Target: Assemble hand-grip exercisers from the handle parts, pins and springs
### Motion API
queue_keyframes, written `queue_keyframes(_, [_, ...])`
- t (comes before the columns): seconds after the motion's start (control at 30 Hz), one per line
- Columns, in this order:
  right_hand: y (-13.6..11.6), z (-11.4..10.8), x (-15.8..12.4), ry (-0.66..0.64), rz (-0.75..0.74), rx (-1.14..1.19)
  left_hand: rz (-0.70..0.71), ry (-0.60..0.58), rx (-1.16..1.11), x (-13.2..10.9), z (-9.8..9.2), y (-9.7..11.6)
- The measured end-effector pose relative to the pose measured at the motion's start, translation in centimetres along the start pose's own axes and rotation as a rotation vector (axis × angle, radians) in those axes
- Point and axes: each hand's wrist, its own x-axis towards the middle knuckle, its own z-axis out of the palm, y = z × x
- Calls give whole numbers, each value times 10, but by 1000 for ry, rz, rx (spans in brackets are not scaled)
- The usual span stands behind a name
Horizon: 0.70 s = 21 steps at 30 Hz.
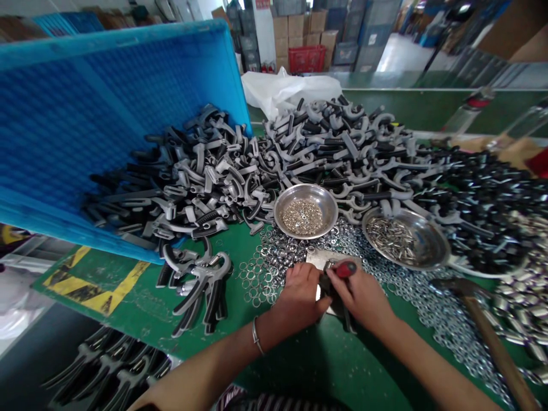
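At the near middle of the bench, both hands are close together over a small metal plate (pixel 315 260). My left hand (pixel 299 294), with a bracelet on its wrist, is closed around a dark part, mostly hidden by the fingers. My right hand (pixel 363 297) is closed on a red-and-black handled tool (pixel 345 267), whose working end I cannot make out. Below the right hand, a grey-black handle end sticks out over the plate's edge. Steel rings (pixel 261 279) and small nuts lie beside the plate. Left of my hands are several assembled grey-and-black clamp-like tools (pixel 205 279).
A tilted blue crate (pixel 128 85) spills grey-black handle parts (pixel 201 182) across the bench. Metal bowls hold small washers (pixel 303 217) and pins (pixel 391 237). A hammer (pixel 488 325) lies at right, near black-headed bolts (pixel 483 194) and metal sleeves (pixel 520 297). More finished tools (pixel 115 365) sit below the left edge.
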Motion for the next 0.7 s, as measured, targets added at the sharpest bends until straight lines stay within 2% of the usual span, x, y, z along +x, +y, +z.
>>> queue_keyframes(0.17, [-11, -20, 28, 38, 156, 507, -52, -57, -8, 1, -6, 4])
queue_keyframes(0.23, [-5, -25, 28, 31, 231, 711, -54, -76, -13, 2, -9, 5])
queue_keyframes(0.3, [6, -22, 20, 17, 304, 809, -60, -90, -30, 2, -12, 5])
queue_keyframes(0.47, [31, -1, -8, 65, 304, 651, -73, -93, -62, 4, -12, 4])
queue_keyframes(0.6, [31, 4, -15, 80, 271, 513, -71, -88, -69, 3, -10, 3])
queue_keyframes(0.7, [28, 2, -14, 103, 288, 552, -64, -81, -67, 2, -9, 3])
